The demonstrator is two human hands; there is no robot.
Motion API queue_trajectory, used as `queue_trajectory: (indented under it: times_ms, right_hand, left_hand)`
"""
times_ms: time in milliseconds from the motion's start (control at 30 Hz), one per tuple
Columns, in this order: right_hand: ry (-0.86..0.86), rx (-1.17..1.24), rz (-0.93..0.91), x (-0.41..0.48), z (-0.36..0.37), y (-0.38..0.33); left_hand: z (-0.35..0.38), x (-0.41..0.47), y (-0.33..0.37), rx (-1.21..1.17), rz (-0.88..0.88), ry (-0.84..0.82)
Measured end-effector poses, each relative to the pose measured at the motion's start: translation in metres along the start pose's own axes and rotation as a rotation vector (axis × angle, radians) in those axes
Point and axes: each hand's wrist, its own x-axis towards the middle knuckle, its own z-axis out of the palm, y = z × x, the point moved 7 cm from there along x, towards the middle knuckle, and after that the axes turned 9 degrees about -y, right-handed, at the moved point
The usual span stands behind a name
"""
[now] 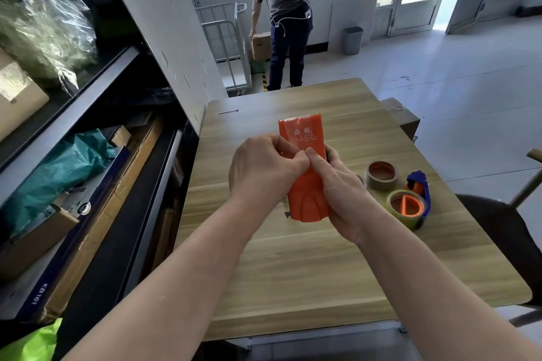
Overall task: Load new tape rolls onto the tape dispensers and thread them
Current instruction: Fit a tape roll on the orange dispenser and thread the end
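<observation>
Both of my hands hold an orange tape dispenser [305,138] upright over the wooden table [293,258]. It has white lettering on its flat face. My left hand [261,170] grips its left side and my right hand [337,187] wraps its right side, with the thumbs meeting at the middle of the face. On the table to the right lies a loose tape roll [381,175] with a red core. Just in front of that roll stands a blue dispenser [419,187] loaded with a yellowish tape roll [406,208] on an orange hub.
Shelving [88,155] with boxes and plastic bags runs along the left of the table. Beyond the far table edge a person [284,17] bends over a cardboard box by a metal cart. A cardboard box [401,117] sits off the table's right corner and a dark chair [504,231] stands at right.
</observation>
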Motion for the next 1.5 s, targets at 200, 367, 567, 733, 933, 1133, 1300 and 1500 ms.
queue_trajectory:
  times_ms: [200, 367, 567, 733, 933, 1133, 1300, 1500]
  right_hand:
    - [0.081, 0.092, -0.068, -0.001, -0.007, -0.002]
    - [0.130, 0.112, -0.037, -0.004, -0.023, 0.004]
    - [0.020, 0.155, 0.170, -0.017, -0.061, 0.014]
    - [-0.055, 0.167, 0.162, -0.023, -0.097, 0.012]
    - [0.038, -0.187, 0.397, -0.022, -0.152, 0.040]
    - [0.074, -1.060, 0.643, -0.008, -0.173, 0.079]
    - [0.157, -1.469, 0.675, 0.010, -0.176, 0.111]
    - [0.224, -1.629, 0.610, 0.046, -0.181, 0.133]
  left_hand:
    - [0.002, 0.008, 0.001, 0.085, 0.001, 0.100]
    - [0.045, 0.014, -0.030, -0.353, -0.250, -0.120]
    - [0.099, 0.008, -0.038, -0.604, -0.440, -0.560]
    - [0.122, 0.010, -0.046, -0.642, -0.477, -0.649]
    - [0.134, 0.026, -0.076, -0.687, -0.590, -0.456]
    - [0.160, 0.042, -0.103, -0.640, -0.635, -0.505]
    - [0.171, 0.059, -0.124, -0.615, -0.657, -0.566]
    - [0.173, 0.078, -0.148, -0.557, -0.674, -0.594]
